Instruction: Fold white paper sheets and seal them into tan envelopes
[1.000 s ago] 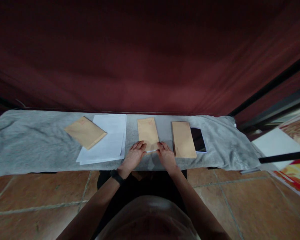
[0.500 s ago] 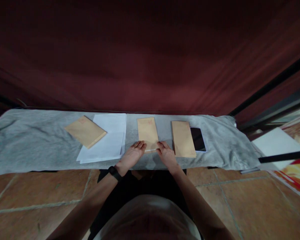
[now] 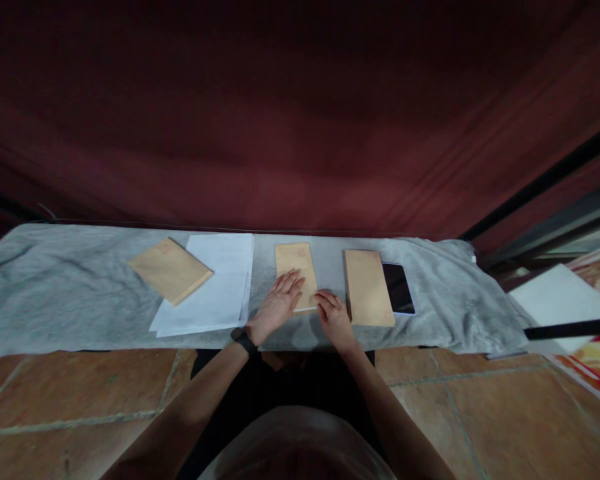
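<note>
A brown paper envelope (image 3: 294,257) with faint red print lies in front of me on the grey cloth, a white strip showing along its near edge. My left hand (image 3: 281,301), a dark band on its wrist, rests flat across the envelope's lower left part with the fingers stretched out. At the lower right corner of the same envelope, my right hand (image 3: 333,317) has its fingers curled together in a pinch on the edge. The right fingertips partly hide that corner.
To the right sit a stack of brown envelopes (image 3: 369,287) and a dark-screened phone (image 3: 399,288). On the left, another envelope (image 3: 171,270) overlaps white paper sheets (image 3: 225,280). Grey cloth (image 3: 70,287) covers the narrow surface, with a dark red curtain (image 3: 300,133) behind it.
My left hand has slid up and right onto the envelope, lying flatter. My right hand has gone from resting at the corner with fingers extended to a pinch there. The view has tilted slightly.
</note>
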The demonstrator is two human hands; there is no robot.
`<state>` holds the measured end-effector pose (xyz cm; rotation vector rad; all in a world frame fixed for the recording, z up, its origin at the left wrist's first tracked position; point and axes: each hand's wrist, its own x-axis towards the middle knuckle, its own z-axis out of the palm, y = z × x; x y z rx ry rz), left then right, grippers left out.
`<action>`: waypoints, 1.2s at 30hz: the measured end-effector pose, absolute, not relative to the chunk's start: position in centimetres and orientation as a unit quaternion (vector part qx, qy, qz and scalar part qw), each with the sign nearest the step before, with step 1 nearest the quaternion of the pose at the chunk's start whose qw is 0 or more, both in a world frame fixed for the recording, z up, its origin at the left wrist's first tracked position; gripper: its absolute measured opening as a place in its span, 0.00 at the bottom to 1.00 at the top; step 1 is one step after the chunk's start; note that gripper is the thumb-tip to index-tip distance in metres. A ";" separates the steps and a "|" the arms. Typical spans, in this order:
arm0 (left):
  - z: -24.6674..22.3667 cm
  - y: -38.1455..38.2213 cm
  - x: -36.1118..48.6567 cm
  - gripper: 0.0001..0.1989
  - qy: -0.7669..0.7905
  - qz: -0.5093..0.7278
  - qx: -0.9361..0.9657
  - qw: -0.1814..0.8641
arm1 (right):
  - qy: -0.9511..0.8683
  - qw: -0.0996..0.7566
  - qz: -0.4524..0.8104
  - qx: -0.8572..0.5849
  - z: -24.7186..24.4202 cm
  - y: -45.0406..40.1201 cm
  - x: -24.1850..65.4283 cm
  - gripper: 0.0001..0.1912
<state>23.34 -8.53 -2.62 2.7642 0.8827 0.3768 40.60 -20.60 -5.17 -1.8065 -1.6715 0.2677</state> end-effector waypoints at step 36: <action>-5.6 -12.4 22.6 0.25 0.222 0.142 0.958 0.109 | -0.642 0.362 0.085 -0.670 -6.9 -20.0 40.8 0.18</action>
